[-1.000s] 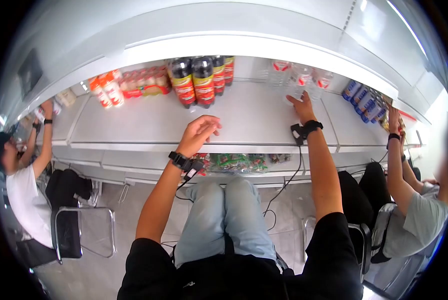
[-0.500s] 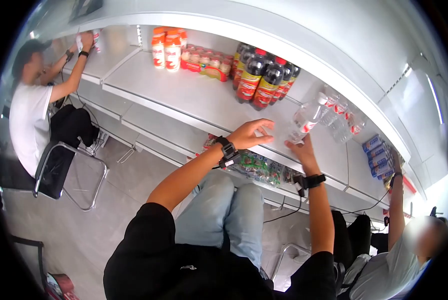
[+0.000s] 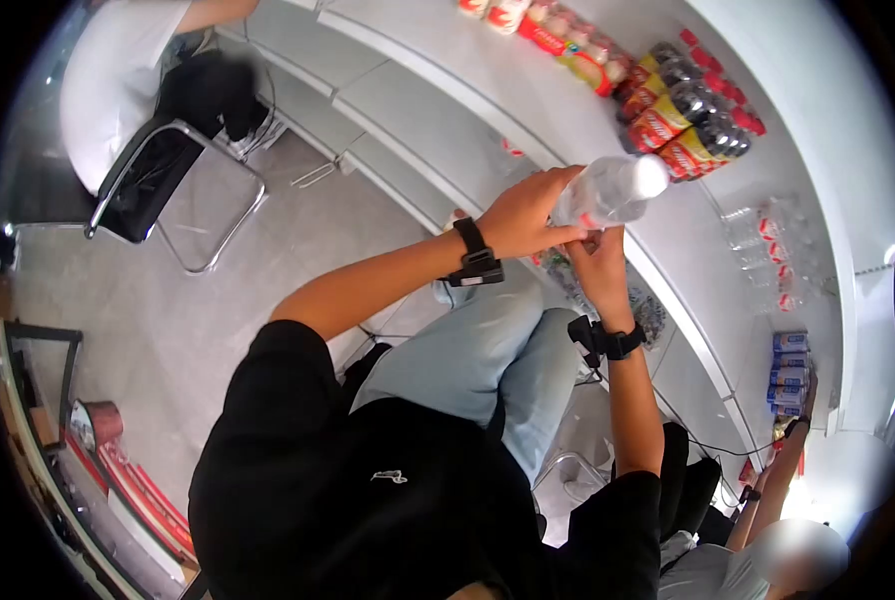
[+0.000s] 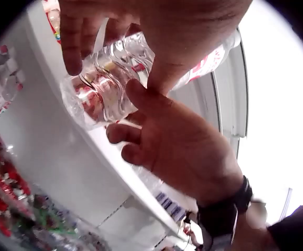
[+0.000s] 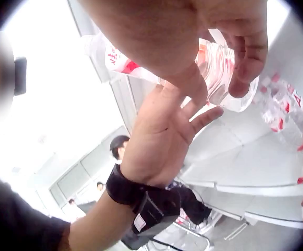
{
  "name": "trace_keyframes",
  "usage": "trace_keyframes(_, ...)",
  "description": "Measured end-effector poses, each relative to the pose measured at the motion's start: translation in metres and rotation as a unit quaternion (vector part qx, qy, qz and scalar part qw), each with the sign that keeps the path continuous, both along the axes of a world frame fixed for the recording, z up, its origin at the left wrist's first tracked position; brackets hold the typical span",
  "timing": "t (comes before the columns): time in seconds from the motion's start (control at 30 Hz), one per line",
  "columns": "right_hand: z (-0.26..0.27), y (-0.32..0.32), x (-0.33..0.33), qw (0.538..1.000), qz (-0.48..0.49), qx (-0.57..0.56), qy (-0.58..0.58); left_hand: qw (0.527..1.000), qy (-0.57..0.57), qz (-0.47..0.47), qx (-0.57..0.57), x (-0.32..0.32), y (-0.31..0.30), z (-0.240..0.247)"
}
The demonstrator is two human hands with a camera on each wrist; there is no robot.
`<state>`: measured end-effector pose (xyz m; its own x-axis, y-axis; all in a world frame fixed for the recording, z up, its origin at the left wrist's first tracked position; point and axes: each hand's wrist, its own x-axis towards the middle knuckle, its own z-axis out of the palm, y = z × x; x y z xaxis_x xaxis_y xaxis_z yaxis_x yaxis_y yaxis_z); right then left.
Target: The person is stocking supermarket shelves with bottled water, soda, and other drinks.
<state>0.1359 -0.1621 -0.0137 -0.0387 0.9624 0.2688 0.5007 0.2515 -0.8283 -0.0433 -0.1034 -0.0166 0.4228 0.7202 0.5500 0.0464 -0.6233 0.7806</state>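
A clear plastic bottle is held up in front of the shelf edge, its cap end toward the head camera. My left hand grips its side, and my right hand holds it from below, close to the left. In the left wrist view, left-hand fingers reach around the bottle, and the right hand has a fingertip against it. The right wrist view has the right hand around the bottle, with the left hand beneath. The palms hide part of its label.
Dark-drink bottles stand on the shelf beside a pack of small bottles. Farther right are clear bottles and blue cans. Bagged goods lie on a lower shelf. People sit at both sides; a chair is at left.
The bottle has come off the shelf toward the body. My left hand, empty before, now grips it alongside the right. The head view has turned, shifting the shelf goods up and right.
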Motion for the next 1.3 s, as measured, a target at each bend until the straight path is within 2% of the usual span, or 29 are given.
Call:
trace_keyframes(0.03, -0.010, 0.000, -0.009, 1.000, 0.018, 0.008, -0.001, 1.000, 0.021, -0.004, 0.001, -0.018, -0.004, -0.004)
trace_keyframes(0.07, -0.019, -0.005, -0.021, 0.997, 0.033, 0.027, -0.060, 0.998, 0.042, 0.038, 0.000, -0.034, -0.016, -0.009)
trace_keyframes(0.1, -0.027, -0.009, -0.033, 0.991, 0.047, 0.050, -0.116, 0.997, 0.073, 0.037, -0.006, -0.049, -0.019, -0.019)
trace_keyframes(0.2, -0.086, -0.008, -0.053, 0.991, 0.104, -0.075, -0.029, 0.987, 0.160, 0.013, -0.028, -0.088, -0.017, -0.060)
trace_keyframes(0.27, -0.107, -0.002, -0.071, 0.969, 0.169, -0.152, 0.093, 0.977, 0.207, -0.022, -0.048, -0.108, -0.002, -0.079)
trace_keyframes(0.37, -0.142, 0.017, -0.095, 0.968, 0.124, -0.141, 0.167, 0.979, 0.188, -0.048, -0.066, -0.121, 0.025, -0.107)
trace_keyframes(0.4, -0.160, 0.031, -0.098, 0.982, 0.110, -0.072, 0.139, 0.978, 0.187, -0.043, -0.075, -0.123, 0.035, -0.115)
trace_keyframes(0.5, -0.144, 0.068, -0.097, 0.977, 0.126, -0.133, 0.109, 0.979, 0.172, -0.043, -0.097, -0.123, 0.074, -0.140)
trace_keyframes(0.63, -0.113, 0.105, -0.105, 0.973, 0.058, -0.157, 0.159, 0.976, 0.143, -0.046, -0.156, -0.113, 0.136, -0.167)
trace_keyframes(0.7, -0.137, 0.129, -0.104, 0.972, 0.042, -0.144, 0.183, 0.972, 0.140, -0.023, -0.188, -0.106, 0.160, -0.175)
trace_keyframes(0.8, -0.154, 0.148, -0.107, 0.976, 0.040, -0.121, 0.176, 0.969, 0.111, -0.049, -0.215, -0.100, 0.187, -0.200)
trace_keyframes(0.83, -0.154, 0.147, -0.110, 0.971, 0.041, -0.136, 0.191, 0.969, 0.098, -0.061, -0.218, -0.097, 0.189, -0.199)
trace_keyframes(0.97, -0.148, 0.146, -0.107, 0.969, 0.041, -0.174, 0.168, 0.963, 0.077, -0.010, -0.258, -0.086, 0.186, -0.198)
trace_keyframes(1.0, -0.149, 0.145, -0.106, 0.968, 0.040, -0.179, 0.170, 0.962, 0.052, -0.027, -0.267, -0.085, 0.188, -0.203)
trace_keyframes(1.1, -0.146, 0.147, -0.094, 0.967, 0.057, -0.197, 0.148, 0.951, 0.114, -0.006, -0.288, -0.083, 0.192, -0.214)
trace_keyframes(1.2, -0.133, 0.143, -0.077, 0.963, 0.084, -0.212, 0.145, 0.959, 0.120, -0.012, -0.255, -0.084, 0.195, -0.220)
trace_keyframes(1.3, -0.121, 0.136, -0.063, 0.967, 0.063, -0.224, 0.109, 0.958, 0.115, 0.007, -0.264, -0.085, 0.182, -0.211)
